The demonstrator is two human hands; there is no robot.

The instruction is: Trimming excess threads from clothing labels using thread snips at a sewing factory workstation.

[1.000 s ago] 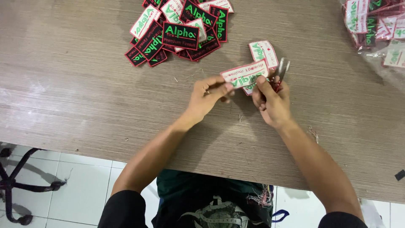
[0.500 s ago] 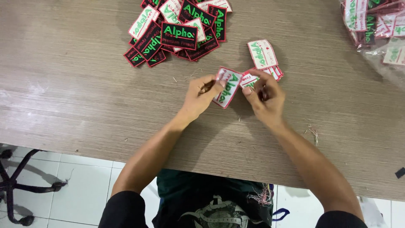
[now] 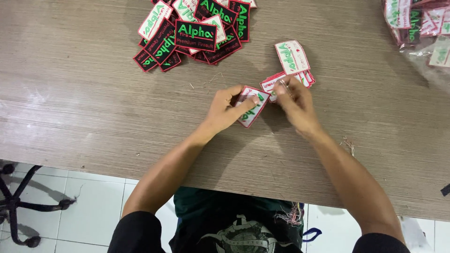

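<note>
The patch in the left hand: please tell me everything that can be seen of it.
The patch is a small rectangle with a red stitched border and a pale side facing up, with a bit of green showing. It looks like embroidered cloth. It lies tilted and low over the brown table. The left hand holds it, fingers across its middle. The right hand is at its upper right corner.

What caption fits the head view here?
Left hand holds a red-edged patch on the wooden table; right hand touches a small stack of patches.
</note>
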